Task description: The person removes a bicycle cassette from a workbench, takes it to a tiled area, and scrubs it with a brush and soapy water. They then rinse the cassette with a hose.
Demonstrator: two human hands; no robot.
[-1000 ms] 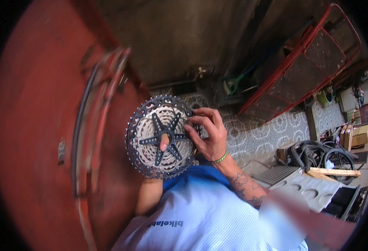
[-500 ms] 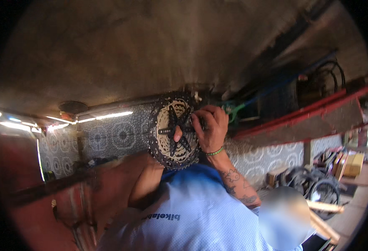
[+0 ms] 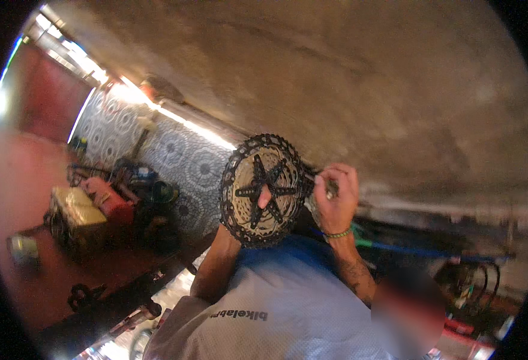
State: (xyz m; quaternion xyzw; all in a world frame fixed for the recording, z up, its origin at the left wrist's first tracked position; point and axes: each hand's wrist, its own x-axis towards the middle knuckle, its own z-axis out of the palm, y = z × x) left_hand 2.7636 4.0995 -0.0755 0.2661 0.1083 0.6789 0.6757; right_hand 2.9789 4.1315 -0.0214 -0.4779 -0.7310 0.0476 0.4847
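Note:
A bicycle cassette [image 3: 243,213], with a black outer sprocket, paler inner sprockets and a black star-shaped carrier, stands facing me in front of my chest. My left hand [image 3: 264,196] holds it from behind; one fingertip shows through the centre hole, while the other fingers are hidden. Just right of the cassette's rim is my right hand [image 3: 338,201], its thumb and fingers curled together in a pinch. Something small and dark lies by those fingertips, too blurred to name. A green band [image 3: 339,233] circles the right wrist.
At the left, a yellowish box [image 3: 75,210] and a red object [image 3: 107,201] stand among dark clutter. Behind them is a grey wall with a circle pattern [image 3: 204,168]. A blue bar [image 3: 408,249] and black looped cables [image 3: 486,279] are at the right.
My right hand has moved off the cassette's face, to the right. The cassette stays in my left hand, slightly farther right. The view has tilted, bringing the left-hand clutter into sight.

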